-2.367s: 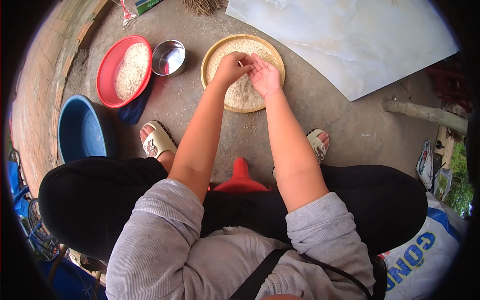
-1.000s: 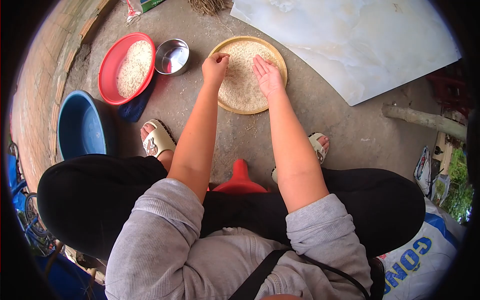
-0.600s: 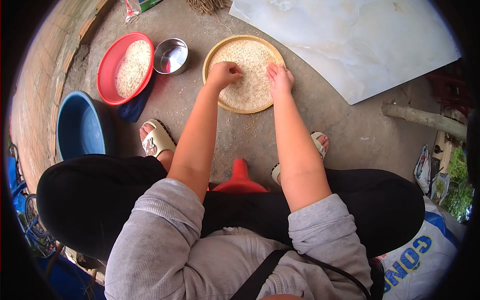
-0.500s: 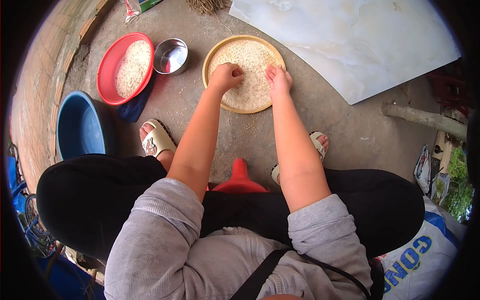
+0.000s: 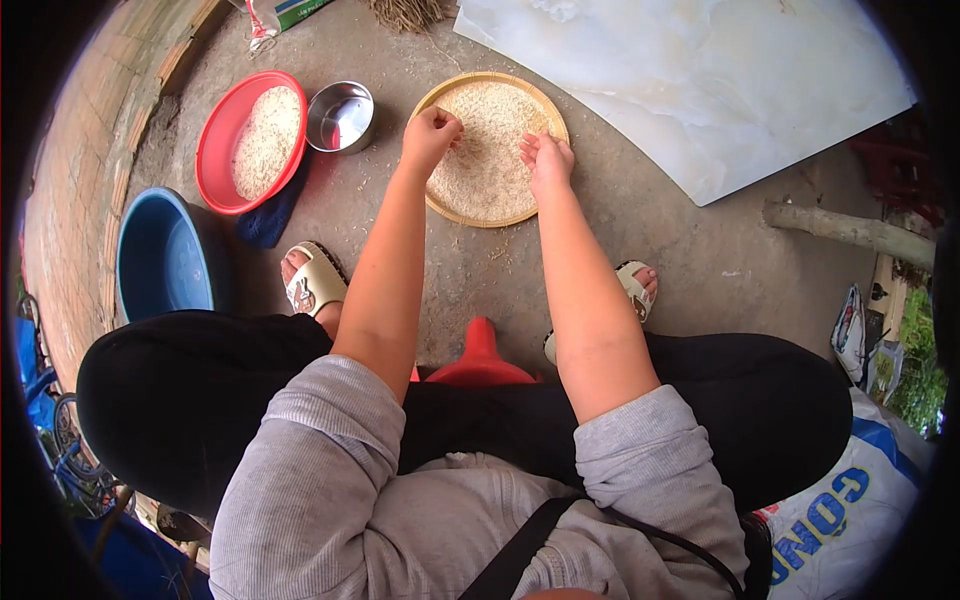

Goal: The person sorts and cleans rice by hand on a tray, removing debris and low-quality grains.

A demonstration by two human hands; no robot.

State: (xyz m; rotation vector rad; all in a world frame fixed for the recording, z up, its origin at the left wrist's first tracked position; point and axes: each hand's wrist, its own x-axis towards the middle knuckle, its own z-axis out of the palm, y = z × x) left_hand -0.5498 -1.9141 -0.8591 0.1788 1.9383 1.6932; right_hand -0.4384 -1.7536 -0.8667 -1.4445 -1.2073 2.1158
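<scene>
A round woven tray lies on the concrete floor with a layer of pale grain in it. My left hand is over the tray's left side, its fingers pinched together; anything between the fingertips is too small to make out. Over the right side is my right hand, palm turned up and fingers loosely curled but apart, with nothing visible in it.
To the left are a red basin of similar grain, a steel bowl and a blue tub. A pale marbled sheet lies upper right, near a wooden log. A red stool shows between my legs.
My left hand has moved left and slightly up, toward the tray's rim, and its fingers are drawn together. My right hand has shifted slightly left.
</scene>
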